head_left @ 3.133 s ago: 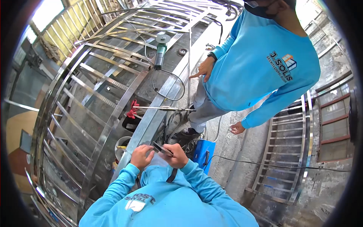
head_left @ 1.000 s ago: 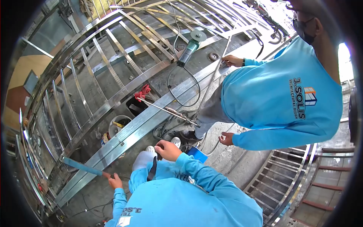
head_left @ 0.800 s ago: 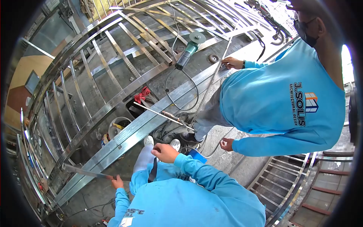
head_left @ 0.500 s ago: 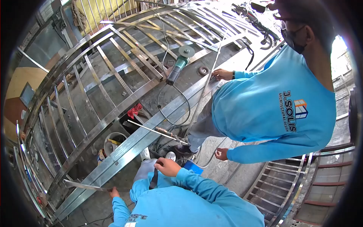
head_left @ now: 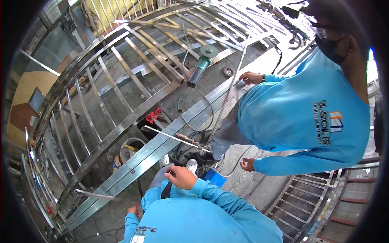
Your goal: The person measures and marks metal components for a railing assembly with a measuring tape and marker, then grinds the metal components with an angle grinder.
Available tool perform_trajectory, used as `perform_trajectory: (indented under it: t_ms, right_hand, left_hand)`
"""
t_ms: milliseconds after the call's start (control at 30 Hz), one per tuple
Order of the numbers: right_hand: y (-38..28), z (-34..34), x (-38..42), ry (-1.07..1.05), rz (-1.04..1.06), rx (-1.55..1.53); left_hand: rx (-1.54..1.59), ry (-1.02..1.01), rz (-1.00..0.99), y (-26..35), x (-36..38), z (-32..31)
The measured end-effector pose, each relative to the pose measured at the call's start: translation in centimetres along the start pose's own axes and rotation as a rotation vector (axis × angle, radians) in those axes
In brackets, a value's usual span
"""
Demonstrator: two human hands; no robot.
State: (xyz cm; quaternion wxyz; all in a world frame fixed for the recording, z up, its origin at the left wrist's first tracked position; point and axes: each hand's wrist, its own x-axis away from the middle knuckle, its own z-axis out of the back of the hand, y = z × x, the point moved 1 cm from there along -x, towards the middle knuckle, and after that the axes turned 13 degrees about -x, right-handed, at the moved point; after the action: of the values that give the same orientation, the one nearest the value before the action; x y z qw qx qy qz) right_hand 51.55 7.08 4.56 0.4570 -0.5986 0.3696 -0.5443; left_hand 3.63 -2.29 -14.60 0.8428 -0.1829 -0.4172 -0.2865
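My left hand (head_left: 133,209) is low beside my body, its fingers apart with nothing visible in them. A flat metal strip (head_left: 97,195) lies across the long steel channels (head_left: 133,166), its near end a short way from that hand. My right hand (head_left: 181,177) is held in front of my chest with thumb and fingers curled together; what they hold, if anything, is hidden. A dark strap (head_left: 166,190) hangs just below it. A thin metal rod (head_left: 174,137) lies across the channels ahead.
A co-worker (head_left: 300,105) in a blue shirt stands at the right, one hand on the channels. An angle grinder (head_left: 200,67) lies beside a curved metal grille frame (head_left: 121,81), its cord looping over the channels. A white bucket (head_left: 131,150) and a blue box (head_left: 213,178) stand below.
My left hand has let go of the metal strip and drawn back to the right. The right hand keeps its curled pose. The view has shifted slightly.
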Motion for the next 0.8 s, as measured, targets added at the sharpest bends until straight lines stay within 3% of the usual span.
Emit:
perform_trajectory:
  t_ms: [100, 167, 267, 400, 633, 800]
  right_hand:
    - [-3.8, 0.0, -0.4, -0.021, 0.072, 0.081]
    - [-4.2, -0.2, -1.4, -0.063, 0.137, 0.092]
    - [-4.9, -0.6, -2.1, -0.078, 0.181, 0.094]
    - [-4.6, -1.2, -2.2, -0.059, 0.240, 0.126]
    - [-6.2, -0.6, -0.9, 0.144, 0.120, 0.117]
    - [-6.7, -1.9, -0.8, 0.374, 0.216, 0.185]
  left_hand:
    - [-0.222, -0.007, -0.243, -2.0, 1.8, -0.3]
    - [-0.262, 0.071, -0.191, 3.0, 9.3, 1.1]
    - [-0.279, 0.378, -0.461, 3.1, 9.9, 0.8]
    - [-0.038, 0.415, -0.646, 11.1, 14.9, 3.4]
    - [0.017, 0.331, -1.093, 23.8, 19.2, 7.8]
    - [0.018, 0.166, -1.271, 29.1, 19.1, 7.6]
